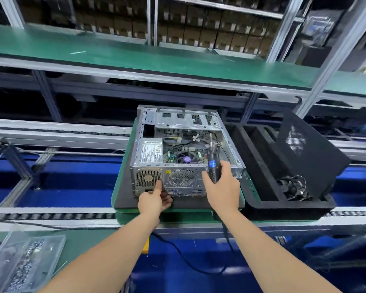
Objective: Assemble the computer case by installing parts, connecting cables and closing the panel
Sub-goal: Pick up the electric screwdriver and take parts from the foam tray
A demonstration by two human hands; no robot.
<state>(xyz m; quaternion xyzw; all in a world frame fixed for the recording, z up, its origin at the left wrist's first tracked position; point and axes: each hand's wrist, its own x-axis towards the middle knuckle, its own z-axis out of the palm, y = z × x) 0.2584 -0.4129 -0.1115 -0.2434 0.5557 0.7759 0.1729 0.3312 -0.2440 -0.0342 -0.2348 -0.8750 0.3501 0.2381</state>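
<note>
Gripping black ribbed electric screwdriver (pixel 213 163), right hand (pixel 222 188) fingers wrapped round barrel, at rear edge of open grey metal computer case (pixel 188 121). Left hand (pixel 154 200) thumb on case rear, fingers half-curled, can't tell if holding anything. Case sits on dark foam pad (pixel 124 197).

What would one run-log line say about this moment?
left hand: touches computer case rear | right hand: grips electric screwdriver | black panel: off, leaning aside

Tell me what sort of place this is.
Most likely a factory line for assembling desktop computers: an open computer case sits on a pallet on conveyor rails, the right hand holds a corded electric screwdriver, and cartons are stacked behind.
</note>
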